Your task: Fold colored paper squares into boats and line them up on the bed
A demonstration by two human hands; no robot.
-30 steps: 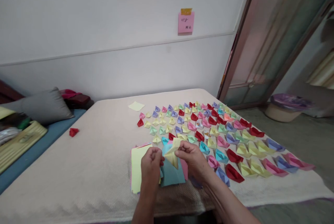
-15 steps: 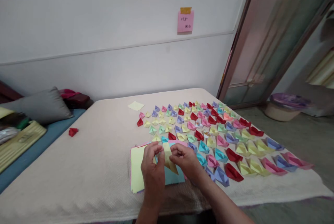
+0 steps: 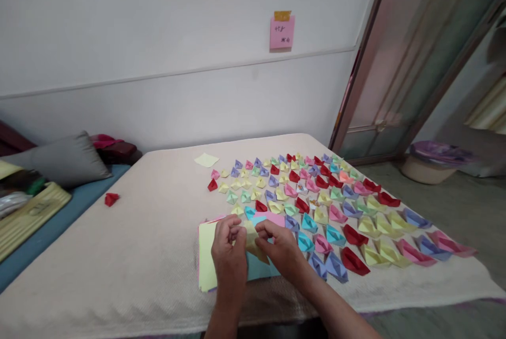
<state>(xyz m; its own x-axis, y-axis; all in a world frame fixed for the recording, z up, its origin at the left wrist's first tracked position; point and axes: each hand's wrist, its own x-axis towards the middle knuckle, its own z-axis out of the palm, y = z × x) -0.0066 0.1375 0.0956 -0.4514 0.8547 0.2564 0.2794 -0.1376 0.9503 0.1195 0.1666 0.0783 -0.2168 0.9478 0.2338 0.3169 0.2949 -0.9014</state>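
Observation:
A partly folded piece of yellow paper [image 3: 251, 239] is held up between my two hands. My left hand [image 3: 230, 247] pinches its left side, fingers curled and thumb pressed in. On the other side, my right hand [image 3: 279, 244] grips the right edge between thumb and fingers. Below them lies a stack of coloured paper sheets [image 3: 207, 260], with yellow at the left and blue and pink showing at the right. My hands cover part of the stack and some of the folds.
Rows of folded paper boats [image 3: 302, 204] in many colours spread over the right of the cloth-covered table [image 3: 150, 254]. A lone red folded paper [image 3: 111, 199] lies far left, a yellow sheet [image 3: 206, 160] at the back. A pink note [image 3: 282, 32] is taped to the wall.
The yellow paper has turned, so a broader face of it shows between my hands. My left hand has shifted slightly left, and my right fingers have moved along the paper's edge.

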